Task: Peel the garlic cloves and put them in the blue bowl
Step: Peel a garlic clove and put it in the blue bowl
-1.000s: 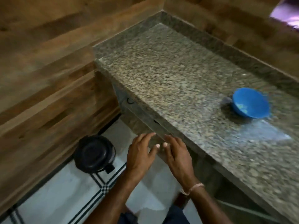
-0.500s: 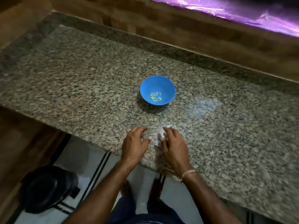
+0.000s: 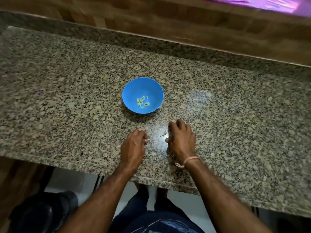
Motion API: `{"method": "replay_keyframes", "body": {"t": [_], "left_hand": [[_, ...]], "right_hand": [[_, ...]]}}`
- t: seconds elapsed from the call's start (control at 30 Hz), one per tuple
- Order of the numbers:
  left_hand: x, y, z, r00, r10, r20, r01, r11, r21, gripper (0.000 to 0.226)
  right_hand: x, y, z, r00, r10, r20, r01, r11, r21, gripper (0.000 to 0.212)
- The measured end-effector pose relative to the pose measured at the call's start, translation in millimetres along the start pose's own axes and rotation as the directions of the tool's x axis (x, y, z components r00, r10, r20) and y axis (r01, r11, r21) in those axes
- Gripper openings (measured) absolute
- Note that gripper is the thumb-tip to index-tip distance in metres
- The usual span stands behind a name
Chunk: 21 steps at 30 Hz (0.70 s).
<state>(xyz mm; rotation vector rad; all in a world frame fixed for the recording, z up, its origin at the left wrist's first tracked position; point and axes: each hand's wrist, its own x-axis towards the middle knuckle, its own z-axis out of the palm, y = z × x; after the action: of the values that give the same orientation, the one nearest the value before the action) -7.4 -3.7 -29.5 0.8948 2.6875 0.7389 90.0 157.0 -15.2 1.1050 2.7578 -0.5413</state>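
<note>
Left fingers (image 3: 142, 135): curled in tight on my left hand (image 3: 133, 147), with the thumb against them. I cannot tell if they pinch anything.
Right fingers (image 3: 174, 126): bent down on my right hand (image 3: 182, 140), with the tips on the counter (image 3: 67, 98). I cannot tell if something hides under them.
Garlic piece (image 3: 162, 134): one small pale bit lies on the counter between my hands, just beside my right fingertips. It is blurry, so I cannot say if it is a clove or only skin.
Blue bowl (image 3: 129, 91): it stands just past my hands and does not touch them. Peeled cloves (image 3: 142, 102) sit at the bottom.
What could go wrong: the bit is tiny and the stone looks shiny. I think it could slip or shoot away when I pinch it, and the speckles would hide it. If I reach fast, my knuckles could bump the bowl and tip the cloves out.
Edges: the front edge is near my wrists. A bit pushed toward me could drop to the floor (image 3: 67, 179), by the black thing (image 3: 42, 214). At the back, a wooden wall (image 3: 168, 19) stops things.
Room to move: the counter stretches far to my left and right, so my hands can slide sideways. Ahead, the bowl is close.
</note>
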Motion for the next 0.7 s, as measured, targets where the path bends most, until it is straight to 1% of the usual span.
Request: {"method": "replay_keyframes", "body": {"t": [0.1, 0.2, 0.27, 0.33, 0.43, 0.5, 0.53, 0.57, 0.6, 0.63, 0.67, 0.7], "left_hand": [[9, 14, -14, 0.996, -0.03, -0.087, 0.022, 0.996, -0.088, 0.005], [47, 32, -36, 0.977, -0.059, -0.206, 0.031, 0.99, -0.135, 0.004], [76, 37, -49, 0.967, -0.051, -0.249, 0.024, 0.994, -0.109, 0.006], [99, 35, -54, 0.968, -0.025, -0.251, 0.007, 0.997, -0.071, 0.009], [113, 28, -54, 0.979, 0.007, -0.203, -0.007, 1.0, -0.001, 0.02], [106, 29, -53, 0.966, 0.086, -0.246, -0.076, 0.996, 0.05, 0.024], [96, 33, -49, 0.952, 0.156, -0.263, -0.148, 0.988, 0.048, 0.022], [82, 38, -43, 0.941, 0.236, -0.241, -0.239, 0.971, 0.019, 0.02], [68, 44, -33, 0.936, 0.306, -0.175, -0.315, 0.949, -0.027, 0.019], [55, 49, -21, 0.938, 0.34, -0.071, -0.345, 0.935, -0.077, 0.022], [45, 51, -7, 0.941, 0.337, 0.034, -0.332, 0.937, -0.113, 0.028], [38, 52, 7, 0.942, 0.318, 0.107, -0.305, 0.944, -0.124, 0.031]], "right_hand": [[-1, -3, 3, 1.0, 0.015, -0.011, -0.015, 1.0, 0.008, 0.073], [-1, -4, 3, 0.999, 0.035, -0.005, -0.035, 0.999, 0.023, 0.074], [-2, -5, 2, 0.999, 0.05, -0.012, -0.05, 0.998, 0.037, 0.075], [-2, -6, 1, 0.998, 0.058, -0.022, -0.057, 0.997, 0.057, 0.074], [-5, -5, 1, 0.998, 0.052, -0.035, -0.049, 0.996, 0.079, 0.073], [-6, -3, 1, 0.998, 0.048, -0.043, -0.044, 0.994, 0.097, 0.072], [-6, -1, 1, 0.998, 0.05, -0.045, -0.045, 0.992, 0.114, 0.072], [-8, 1, 1, 0.997, 0.053, -0.049, -0.046, 0.99, 0.135, 0.071], [-8, 4, 2, 0.997, 0.053, -0.056, -0.043, 0.986, 0.164, 0.07], [-10, 6, 3, 0.997, 0.047, -0.066, -0.033, 0.98, 0.198, 0.069], [-11, 10, 6, 0.996, 0.041, -0.079, -0.02, 0.97, 0.243, 0.067], [-12, 13, 9, 0.995, 0.037, -0.093, -0.009, 0.957, 0.29, 0.064]]}}
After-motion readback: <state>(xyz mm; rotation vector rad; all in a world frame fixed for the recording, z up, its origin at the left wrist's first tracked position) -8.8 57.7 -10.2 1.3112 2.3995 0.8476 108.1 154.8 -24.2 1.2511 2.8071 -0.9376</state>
